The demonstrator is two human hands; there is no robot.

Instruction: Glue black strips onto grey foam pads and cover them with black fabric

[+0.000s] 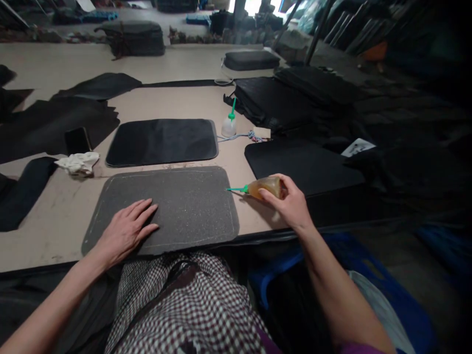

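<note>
A dark grey panel (188,211) with rounded corners lies flat at the table's front edge, a pale line running along its border. On its left part rests my left hand (129,227), palm down with the fingers stretched out. My right hand (289,201) grips a squeeze bottle (266,188) of amber liquid, tipped on its side. The bottle's thin green nozzle points left, its tip at the panel's right edge near the upper corner. Just beyond lies a smooth black panel (164,141). Another black sheet (302,162) lies to the right of the bottle.
Behind stands a second squeeze bottle (229,126) with a green nozzle, beside a bluish cord (239,135). A crumpled white cloth (79,163) and a phone (77,141) lie at the left. Black material (273,101) is piled at the right. A blue crate (263,285) stands below the table edge.
</note>
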